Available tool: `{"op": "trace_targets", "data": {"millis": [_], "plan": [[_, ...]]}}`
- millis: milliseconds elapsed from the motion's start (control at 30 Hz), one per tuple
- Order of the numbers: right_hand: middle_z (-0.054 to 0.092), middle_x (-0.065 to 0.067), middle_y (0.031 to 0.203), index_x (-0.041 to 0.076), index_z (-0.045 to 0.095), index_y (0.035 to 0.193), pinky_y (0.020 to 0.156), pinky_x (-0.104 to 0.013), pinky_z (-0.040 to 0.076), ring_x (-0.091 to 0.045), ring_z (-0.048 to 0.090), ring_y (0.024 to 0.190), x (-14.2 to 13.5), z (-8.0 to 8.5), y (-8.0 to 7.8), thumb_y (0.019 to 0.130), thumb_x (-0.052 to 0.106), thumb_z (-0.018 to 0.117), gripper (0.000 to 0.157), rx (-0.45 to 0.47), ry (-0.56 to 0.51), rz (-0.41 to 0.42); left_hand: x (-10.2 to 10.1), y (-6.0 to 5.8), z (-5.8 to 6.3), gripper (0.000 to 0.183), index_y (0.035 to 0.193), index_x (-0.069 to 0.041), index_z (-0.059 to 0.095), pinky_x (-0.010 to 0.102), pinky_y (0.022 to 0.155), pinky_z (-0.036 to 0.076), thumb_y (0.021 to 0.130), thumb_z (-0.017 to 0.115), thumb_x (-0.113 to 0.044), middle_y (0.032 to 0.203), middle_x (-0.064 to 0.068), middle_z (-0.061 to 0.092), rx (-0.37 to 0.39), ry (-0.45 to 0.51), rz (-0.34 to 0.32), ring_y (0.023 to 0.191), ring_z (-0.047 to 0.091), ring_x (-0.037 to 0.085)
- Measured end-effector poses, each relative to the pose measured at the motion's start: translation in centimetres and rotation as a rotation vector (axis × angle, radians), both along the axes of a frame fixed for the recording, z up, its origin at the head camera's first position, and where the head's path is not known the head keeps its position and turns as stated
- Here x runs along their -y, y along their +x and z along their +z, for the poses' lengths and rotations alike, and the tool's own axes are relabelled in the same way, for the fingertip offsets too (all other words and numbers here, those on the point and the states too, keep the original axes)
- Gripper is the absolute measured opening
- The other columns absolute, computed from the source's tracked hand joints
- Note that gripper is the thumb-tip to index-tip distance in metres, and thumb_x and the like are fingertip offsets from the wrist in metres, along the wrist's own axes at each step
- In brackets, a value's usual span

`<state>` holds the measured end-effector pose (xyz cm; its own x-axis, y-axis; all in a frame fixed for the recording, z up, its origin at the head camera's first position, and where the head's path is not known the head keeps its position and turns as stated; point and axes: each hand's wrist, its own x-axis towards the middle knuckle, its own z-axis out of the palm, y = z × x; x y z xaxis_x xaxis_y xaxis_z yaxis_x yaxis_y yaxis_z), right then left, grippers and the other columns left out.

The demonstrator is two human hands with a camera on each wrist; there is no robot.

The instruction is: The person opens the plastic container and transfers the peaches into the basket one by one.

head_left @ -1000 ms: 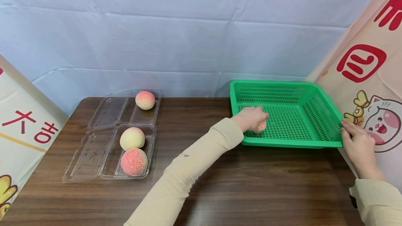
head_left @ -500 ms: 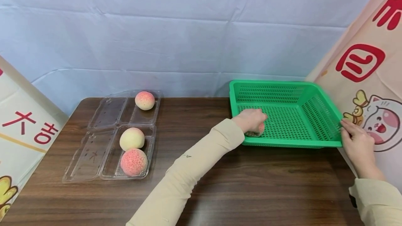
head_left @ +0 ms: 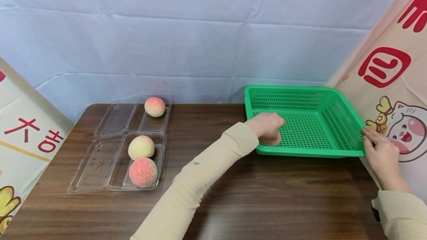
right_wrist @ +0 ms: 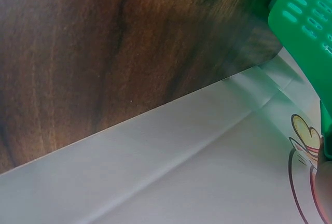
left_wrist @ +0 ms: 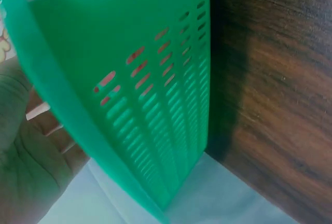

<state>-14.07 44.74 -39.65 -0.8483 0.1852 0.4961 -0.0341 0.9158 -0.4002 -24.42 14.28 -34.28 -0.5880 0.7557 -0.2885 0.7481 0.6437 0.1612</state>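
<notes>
My left hand [head_left: 267, 126] reaches over the near left corner of a green plastic basket [head_left: 295, 152] and holds a pink peach [head_left: 271, 140] low inside it. The hand covers most of that peach. In the left wrist view, the left hand [left_wrist: 39, 146] is behind the slotted basket wall [left_wrist: 78, 37], and pink shows through the slots. My right hand [head_left: 381, 153] grips the basket's near right corner at the rim. Only a sliver of the right hand [right_wrist: 326, 185] appears in the right wrist view, beside the green basket [right_wrist: 306, 42].
On the left of the brown wooden table [head_left: 207, 180], two clear plastic clamshell boxes lie with lids folded open. The far box [head_left: 135, 125] has one peach [head_left: 155, 106]; the near box [head_left: 115, 179] has a pale peach [head_left: 141, 147] and a pink peach [head_left: 143, 172]. A pale cloth [head_left: 200, 36] hangs behind.
Inside the basket, the peach under my left hand has shifted slightly down and left, and more of it is covered. The right hand and the boxed peaches stay in place.
</notes>
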Motion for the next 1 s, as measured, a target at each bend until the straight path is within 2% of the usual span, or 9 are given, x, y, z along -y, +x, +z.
{"op": "trace_targets", "data": {"millis": [167, 367, 600, 1000], "plan": [[0.051, -0.022, 0.125, -0.009, 0.055, 0.118, 0.106, -0.036, 0.022, -0.012, 0.034, 0.129, 0.0, 0.0, 0.0, 0.093, 0.010, 0.040, 0.035, -0.004, 0.002, -0.003, 0.0, -0.2, 0.4, 0.022, 0.112, -0.018, 0.056, 0.019, 0.070, 0.038, 0.090, 0.053, -0.017, 0.107, -0.007, 0.054, -0.020, -0.025, -0.016, 0.084, 0.045, 0.007], [0.050, -0.022, 0.126, -0.008, 0.055, 0.119, 0.106, -0.038, 0.022, -0.011, 0.033, 0.129, 0.0, 0.0, 0.0, 0.093, 0.011, 0.040, 0.036, 0.001, 0.002, -0.002, 0.2, -0.2, 0.7, 0.020, 0.111, -0.020, 0.056, 0.020, 0.071, 0.037, 0.092, 0.052, -0.020, 0.105, -0.009, 0.052, -0.015, -0.049, -0.022, 0.086, 0.043, 0.007], [0.051, -0.021, 0.125, -0.008, 0.056, 0.118, 0.106, -0.032, 0.022, 0.007, 0.028, 0.125, 0.1, -0.1, 0.0, 0.092, 0.010, 0.041, 0.035, -0.020, 0.001, 0.006, 0.7, -0.3, 1.1, 0.033, 0.125, -0.021, 0.051, 0.019, 0.077, 0.040, 0.092, 0.052, -0.021, 0.124, -0.008, 0.051, 0.009, -0.050, -0.011, 0.098, 0.047, 0.004], [0.051, -0.021, 0.125, -0.008, 0.056, 0.118, 0.107, -0.030, 0.021, 0.008, 0.028, 0.125, 0.0, -0.2, -0.1, 0.092, 0.010, 0.040, 0.035, -0.021, 0.005, 0.004, 1.5, -0.4, 1.9, 0.033, 0.125, -0.021, 0.051, 0.020, 0.084, 0.040, 0.092, 0.053, -0.024, 0.127, -0.006, 0.050, 0.005, -0.030, -0.048, 0.110, 0.048, 0.005]]}}
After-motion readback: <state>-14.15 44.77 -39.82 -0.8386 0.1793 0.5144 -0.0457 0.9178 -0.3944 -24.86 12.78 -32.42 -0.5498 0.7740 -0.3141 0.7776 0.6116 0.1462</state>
